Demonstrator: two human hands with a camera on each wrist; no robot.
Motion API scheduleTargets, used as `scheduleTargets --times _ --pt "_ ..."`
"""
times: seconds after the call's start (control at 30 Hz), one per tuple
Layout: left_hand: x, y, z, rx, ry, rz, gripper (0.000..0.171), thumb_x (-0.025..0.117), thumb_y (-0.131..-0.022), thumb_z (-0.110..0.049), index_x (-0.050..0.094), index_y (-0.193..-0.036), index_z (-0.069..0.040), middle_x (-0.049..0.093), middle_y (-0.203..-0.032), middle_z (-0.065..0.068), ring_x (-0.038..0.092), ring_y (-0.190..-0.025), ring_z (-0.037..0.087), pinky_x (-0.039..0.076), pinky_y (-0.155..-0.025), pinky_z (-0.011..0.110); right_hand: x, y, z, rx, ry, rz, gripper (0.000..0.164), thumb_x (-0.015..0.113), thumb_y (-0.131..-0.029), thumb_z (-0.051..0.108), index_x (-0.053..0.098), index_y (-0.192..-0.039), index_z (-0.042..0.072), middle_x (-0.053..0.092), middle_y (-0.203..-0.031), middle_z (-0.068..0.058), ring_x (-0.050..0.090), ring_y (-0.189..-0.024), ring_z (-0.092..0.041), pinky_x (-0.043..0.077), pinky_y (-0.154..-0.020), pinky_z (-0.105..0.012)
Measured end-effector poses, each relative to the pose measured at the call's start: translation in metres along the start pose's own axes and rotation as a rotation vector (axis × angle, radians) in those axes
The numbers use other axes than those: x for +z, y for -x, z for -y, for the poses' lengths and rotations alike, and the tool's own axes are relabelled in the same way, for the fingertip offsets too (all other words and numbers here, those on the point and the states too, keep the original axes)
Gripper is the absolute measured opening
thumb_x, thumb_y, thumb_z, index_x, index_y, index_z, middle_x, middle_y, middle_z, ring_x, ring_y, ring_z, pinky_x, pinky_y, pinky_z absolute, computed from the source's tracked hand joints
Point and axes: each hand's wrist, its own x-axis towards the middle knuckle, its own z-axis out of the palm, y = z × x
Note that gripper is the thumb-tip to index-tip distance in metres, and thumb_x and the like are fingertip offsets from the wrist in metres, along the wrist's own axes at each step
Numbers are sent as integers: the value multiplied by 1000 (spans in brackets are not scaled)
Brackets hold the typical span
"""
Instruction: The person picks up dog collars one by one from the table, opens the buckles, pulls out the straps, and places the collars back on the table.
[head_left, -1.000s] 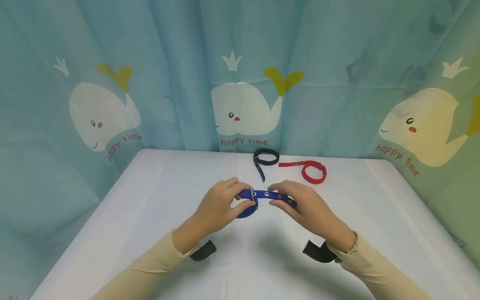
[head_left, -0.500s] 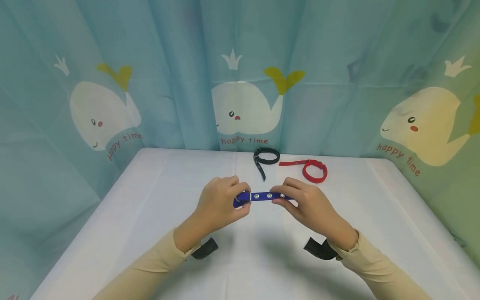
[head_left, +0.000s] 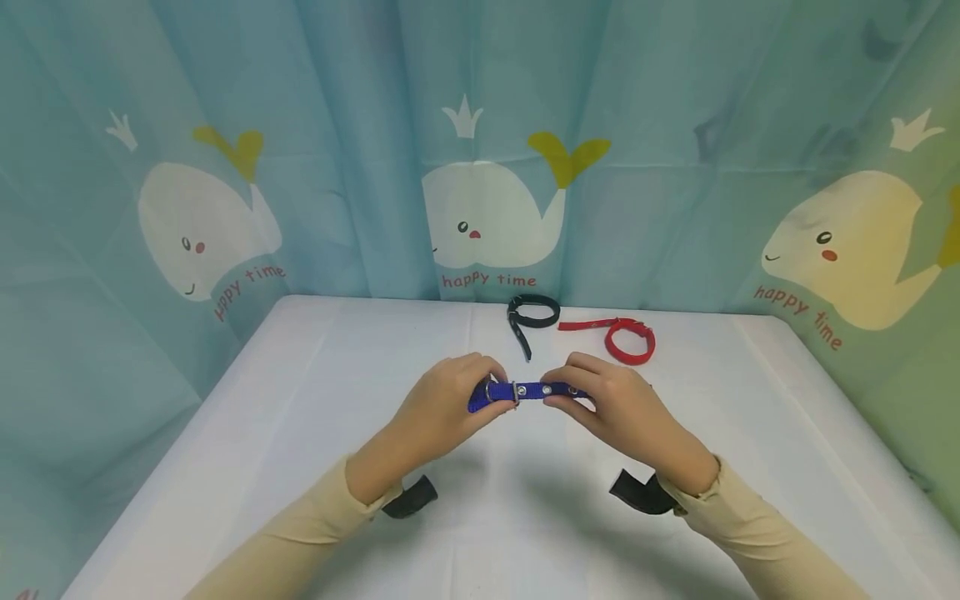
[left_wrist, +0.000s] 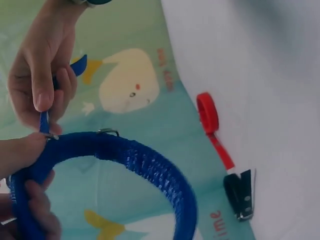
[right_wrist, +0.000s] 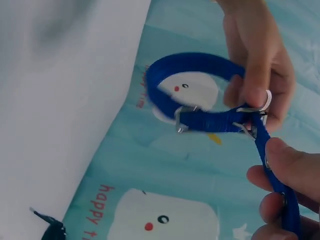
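A blue collar [head_left: 531,391] with metal eyelets and a buckle is held up above the white table between both hands. My left hand [head_left: 442,408] pinches it at the buckle end. My right hand [head_left: 617,410] grips the eyeleted tail, whose tip sticks out past the fingers in the left wrist view. The collar's round loop [left_wrist: 165,175] shows whole in the right wrist view, with metal rings and a buckle [right_wrist: 186,119] along it. In the head view, my left fingers hide most of that loop.
At the table's [head_left: 337,358] back edge lie a black collar [head_left: 536,322] and a red collar [head_left: 630,343], each looped with a loose tail. Behind them hangs a blue-green curtain [head_left: 360,208] printed with whales.
The blue loop, earlier hanging below my left fingers, is now turned up behind them. The buckle has shifted right toward my right hand, and less strap shows between the hands than half a second ago.
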Motion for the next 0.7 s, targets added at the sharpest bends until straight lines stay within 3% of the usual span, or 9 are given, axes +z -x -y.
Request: scheduleTargets --times 0.1,0.2,0.37,0.43,0.57,0.7 --pt "0 1 -1 -8 34 -6 22 74 -80 -25 62 -94 -12 60 -80 -2 53 -68 7 47 -63 18 2 1 1 -5 -5 -2 28 64 -86 35 70 -93 9 60 -77 4 52 -64 -3 43 -55 -11" --pt "1 2 -2 12 42 -5 23 73 -82 -25 62 -96 -11 59 -81 -1 54 -70 7 49 -65 16 6 0 3 -21 -36 5 20 72 -82 23 68 -95 7 58 -77 2 53 -65 -4 45 -56 -12" --pt "3 2 -3 54 51 11 24 70 -84 -28 62 -100 -12 59 -84 -1 57 -73 8 53 -68 19 12 0 6 -24 -89 24 26 76 -76 13 66 -99 7 58 -80 2 54 -68 -5 49 -58 -15" --pt "3 3 -3 62 35 2 24 70 -84 -29 62 -100 -12 58 -83 -1 57 -72 8 52 -68 19 11 1 5 -12 -87 33 30 78 -75 13 65 -101 7 59 -81 1 54 -68 -5 48 -56 -15" --pt "1 5 -1 52 14 -30 25 72 -82 -28 63 -100 -13 58 -82 -1 58 -72 8 52 -67 18 4 4 -1 29 -74 45 30 69 -83 30 67 -102 8 62 -80 1 52 -66 -4 46 -54 -14" --pt "2 5 -1 43 17 -27 25 72 -82 -28 64 -101 -14 54 -83 -1 55 -73 7 51 -66 16 3 4 -2 8 -51 13 24 74 -79 24 71 -97 7 62 -73 3 48 -61 -1 43 -52 -11"
